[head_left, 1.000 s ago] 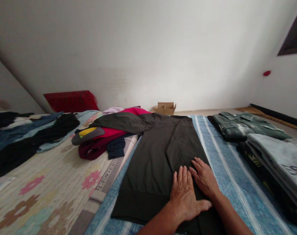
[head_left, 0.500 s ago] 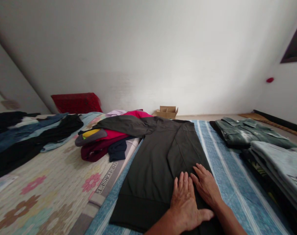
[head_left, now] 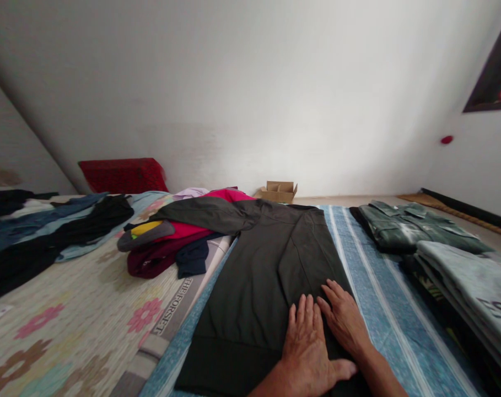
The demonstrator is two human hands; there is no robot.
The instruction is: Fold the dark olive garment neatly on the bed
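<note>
Nearest, at the lower edge, a dark long-sleeved garment (head_left: 242, 286) is spread on a blue striped cloth (head_left: 384, 309), hem toward the wearer and collar end away. The left hand (head_left: 306, 353) is laid palm-down on its lower body, and the right hand (head_left: 343, 320) is set close beside it, along the garment's right edge. The fingers of both are stretched out, and nothing is grasped by them.

The step in hand is judged to be smoothing. It would be done well with light, even pressure, the fabric being steadied by one palm while the soft wrinkles in the middle are swept outward by the other. The folded part along the right side should be kept straight, and the hem should not be pulled askew. Farther off, a sleeve is stretched leftward across a pile of coloured clothes (head_left: 163, 259); any tug on it could disturb both.

At the near end, part of the hem is covered by the hands and forearms and cut off below. The right thumb is not seen. At the right, a stack of folded clothes (head_left: 465, 286) is cropped, so its lettering is left incomplete. Farthest, the collar is too dark to be made out, and the inside of a small cardboard box (head_left: 277, 193) is barely shown.
</note>
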